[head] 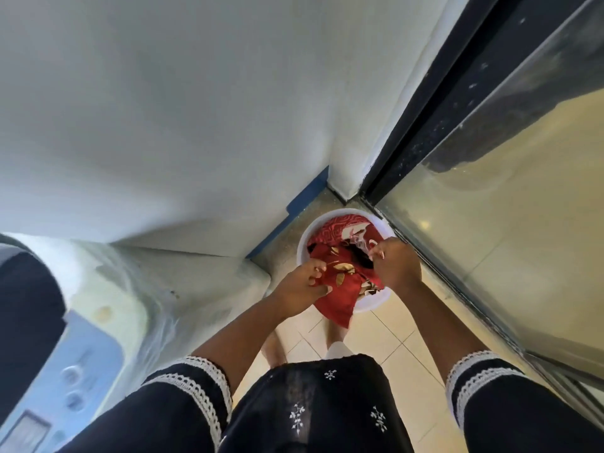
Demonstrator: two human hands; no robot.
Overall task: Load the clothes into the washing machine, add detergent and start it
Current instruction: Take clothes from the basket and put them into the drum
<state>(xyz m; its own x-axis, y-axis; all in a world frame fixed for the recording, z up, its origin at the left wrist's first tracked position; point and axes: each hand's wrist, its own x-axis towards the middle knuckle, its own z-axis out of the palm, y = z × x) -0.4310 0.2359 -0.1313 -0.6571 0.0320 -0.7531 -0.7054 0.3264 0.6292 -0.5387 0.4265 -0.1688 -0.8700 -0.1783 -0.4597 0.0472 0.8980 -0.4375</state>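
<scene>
Both hands down in the basin (304,238) at 12 o'clock: left hand (299,284) pinching the red cloth (340,289), right hand (397,264) clamped on a pale garment (361,241); washer (49,338) lies at 9 o'clock, nearer the left arm, so the load must swing left.
</scene>
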